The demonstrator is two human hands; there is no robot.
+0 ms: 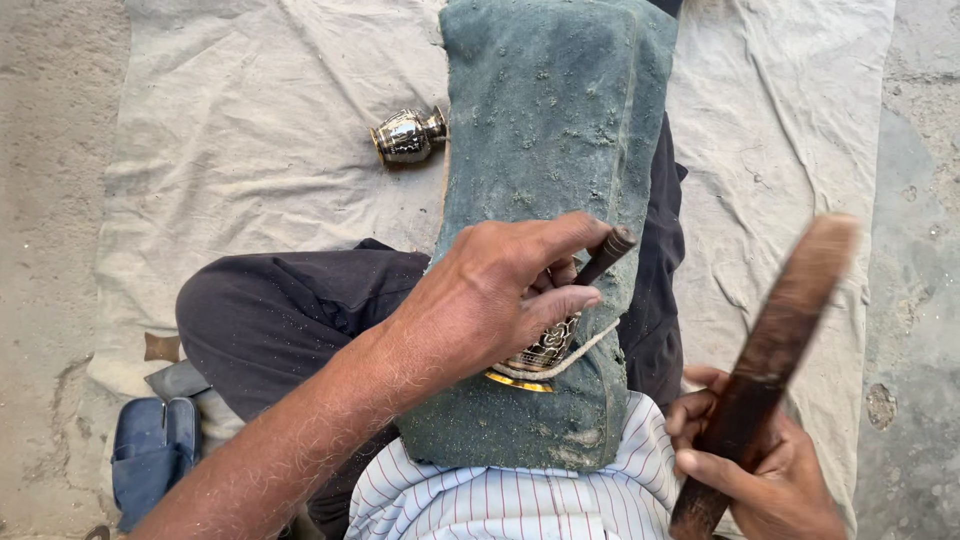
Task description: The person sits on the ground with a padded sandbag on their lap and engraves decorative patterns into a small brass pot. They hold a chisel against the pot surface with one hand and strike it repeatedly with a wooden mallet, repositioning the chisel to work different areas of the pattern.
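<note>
On the green pad (pixel 545 150), the left hand (pixel 490 295) pinched a chisel (pixel 603 257) against the half-engraved brass vessel (pixel 545 350); the right hand (pixel 765 480) clenched a raised wooden mallet (pixel 775 350); a finished-looking pot (pixel 408 136) lay beside.

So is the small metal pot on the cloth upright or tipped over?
Tipped over. The small metal pot lies on its side on the cloth, beside the green pad.

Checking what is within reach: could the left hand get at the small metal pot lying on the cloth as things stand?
Probably not right away: the left hand is busy holding a punch on an engraved vessel. The metal pot lies apart, with open cloth between.
</note>
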